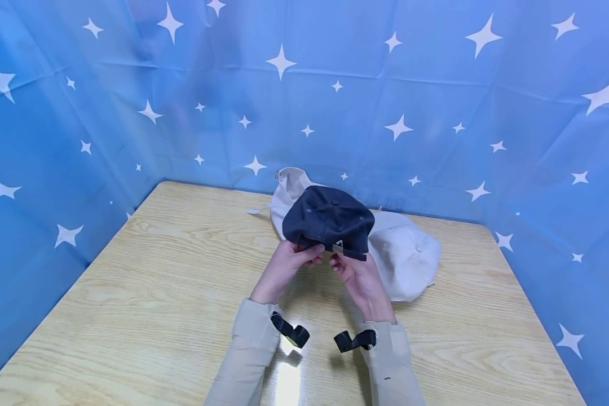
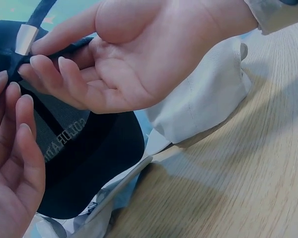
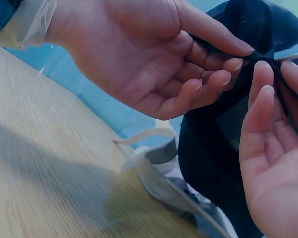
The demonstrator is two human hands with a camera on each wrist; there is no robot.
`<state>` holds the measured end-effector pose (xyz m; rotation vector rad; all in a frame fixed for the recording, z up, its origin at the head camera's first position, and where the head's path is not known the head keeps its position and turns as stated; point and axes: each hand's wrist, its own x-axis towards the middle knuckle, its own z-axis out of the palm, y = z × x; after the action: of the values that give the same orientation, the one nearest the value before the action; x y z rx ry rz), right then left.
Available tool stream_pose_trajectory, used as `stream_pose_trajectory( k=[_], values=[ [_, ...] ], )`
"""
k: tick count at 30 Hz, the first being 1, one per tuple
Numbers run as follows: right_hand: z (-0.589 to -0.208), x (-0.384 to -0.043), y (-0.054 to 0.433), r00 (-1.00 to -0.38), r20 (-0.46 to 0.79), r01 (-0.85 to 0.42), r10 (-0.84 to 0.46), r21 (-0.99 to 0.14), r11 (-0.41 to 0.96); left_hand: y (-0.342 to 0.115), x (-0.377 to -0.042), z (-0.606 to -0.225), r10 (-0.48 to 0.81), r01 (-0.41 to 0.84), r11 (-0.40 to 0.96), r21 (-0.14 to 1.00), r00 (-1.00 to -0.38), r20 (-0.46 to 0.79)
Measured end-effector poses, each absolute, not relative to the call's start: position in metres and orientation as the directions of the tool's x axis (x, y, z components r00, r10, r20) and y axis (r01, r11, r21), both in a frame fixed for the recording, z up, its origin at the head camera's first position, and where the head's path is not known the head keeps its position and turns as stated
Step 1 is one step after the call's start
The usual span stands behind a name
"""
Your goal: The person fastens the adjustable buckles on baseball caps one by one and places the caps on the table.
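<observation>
A dark navy baseball cap (image 1: 330,211) is held up over the table, its back opening toward the person. My left hand (image 1: 289,265) pinches the lower back edge, thumb on top. My right hand (image 1: 357,276) pinches the adjustable strap next to a shiny silver clasp (image 2: 27,38). In the left wrist view the fingertips of both hands meet closely at the clasp, and lettering (image 2: 72,136) shows on the cap's inside. Behind the navy cap lie two whitish caps, one at left (image 1: 286,194) and one at right (image 1: 411,254), both partly hidden by it.
The caps are at the back of a light wooden table (image 1: 157,282). A blue cloth with white stars (image 1: 314,84) hangs behind and along both sides. A black wrist camera sits on each sleeve, the left one (image 1: 296,335) and the right one (image 1: 345,341) close together.
</observation>
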<state>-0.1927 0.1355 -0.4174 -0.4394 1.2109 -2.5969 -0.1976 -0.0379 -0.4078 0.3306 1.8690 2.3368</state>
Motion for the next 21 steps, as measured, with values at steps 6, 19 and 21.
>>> stream_pose_trajectory(
  k=[6, 19, 21],
  values=[
    [-0.4174, -0.1928, 0.1362, -0.925, 0.17, 0.09, -0.34, -0.771, -0.631, -0.0376, -0.1972, -0.4075, 0.229, 0.019, -0.214, 0.977, -0.971, 0.069],
    [-0.4173, -0.1932, 0.1365, -0.924, 0.178, 0.092, -0.337, -0.754, -0.65, -0.0367, -0.1964, -0.4052, 0.234, 0.013, -0.215, 0.977, -0.97, 0.065],
    [-0.4171, -0.1932, 0.1367, -0.926, 0.175, 0.091, -0.334, -0.756, -0.648, -0.0368, -0.1971, -0.4051, 0.243, 0.013, -0.212, 0.977, -0.968, 0.066]
  ],
)
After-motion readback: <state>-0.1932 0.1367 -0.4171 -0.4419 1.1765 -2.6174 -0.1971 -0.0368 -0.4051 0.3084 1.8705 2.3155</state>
